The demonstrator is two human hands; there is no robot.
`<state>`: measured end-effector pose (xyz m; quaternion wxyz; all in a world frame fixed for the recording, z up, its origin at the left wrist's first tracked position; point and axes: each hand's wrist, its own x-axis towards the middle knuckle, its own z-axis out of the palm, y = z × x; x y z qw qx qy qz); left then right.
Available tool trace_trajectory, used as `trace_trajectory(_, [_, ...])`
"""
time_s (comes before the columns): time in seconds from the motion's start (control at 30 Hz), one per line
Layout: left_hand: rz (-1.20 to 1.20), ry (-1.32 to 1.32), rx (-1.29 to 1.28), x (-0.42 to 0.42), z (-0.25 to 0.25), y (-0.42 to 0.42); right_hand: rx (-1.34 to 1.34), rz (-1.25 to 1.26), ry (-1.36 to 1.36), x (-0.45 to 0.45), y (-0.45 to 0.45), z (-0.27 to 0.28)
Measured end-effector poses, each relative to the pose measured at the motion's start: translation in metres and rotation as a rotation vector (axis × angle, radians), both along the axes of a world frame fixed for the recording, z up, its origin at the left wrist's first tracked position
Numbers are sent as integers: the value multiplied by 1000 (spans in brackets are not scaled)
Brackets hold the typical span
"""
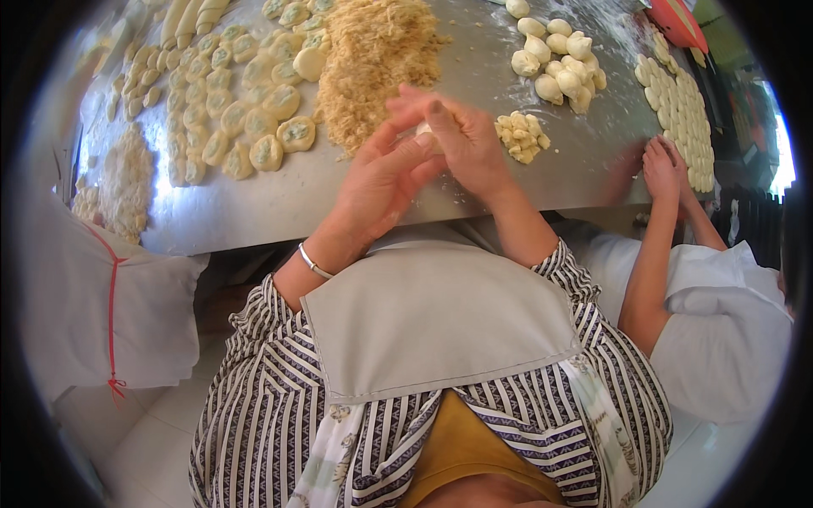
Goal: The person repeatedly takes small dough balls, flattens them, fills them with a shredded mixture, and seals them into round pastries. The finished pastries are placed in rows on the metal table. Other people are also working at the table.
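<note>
My left hand [390,168] and my right hand [467,136] meet over the near side of the metal table, fingers curled around a small piece of pale dough [430,136], mostly hidden between them. Just beyond my hands lies a heap of tan, crumbly filling [375,63]. Flattened dough rounds with greenish filling [295,133] spread to its left. To the right of my hands sits a small pile of yellowish dough lumps [522,136]. Behind that pile, several smooth dough balls [568,70] are heaped on the floured surface.
A co-worker's hands [664,162] rest at the table's right end, beside rows of small dough pieces [679,114]. Another person's white apron [146,317] is close at the left. A red object [678,24] stands at the far right. The metal table's edge [267,235] runs before me.
</note>
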<state>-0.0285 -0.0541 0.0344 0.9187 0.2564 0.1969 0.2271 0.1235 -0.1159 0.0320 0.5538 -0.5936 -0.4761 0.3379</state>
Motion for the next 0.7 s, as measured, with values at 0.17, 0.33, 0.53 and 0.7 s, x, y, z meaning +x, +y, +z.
trace_trajectory(0.17, [-30,24,-24,-3,1,7,233,-238,237,15,-20,19])
trace_trajectory(0.33, [-76,13,-27,-5,-7,11,-8,-615,-189,80,-91,1])
trace_trajectory(0.53, [-93,177,107,-2,-9,6,-215,-692,-637,81,-127,-7])
trace_trajectory(0.7, [-118,240,225,1,-5,-1,-194,-631,-1007,91,-121,-34])
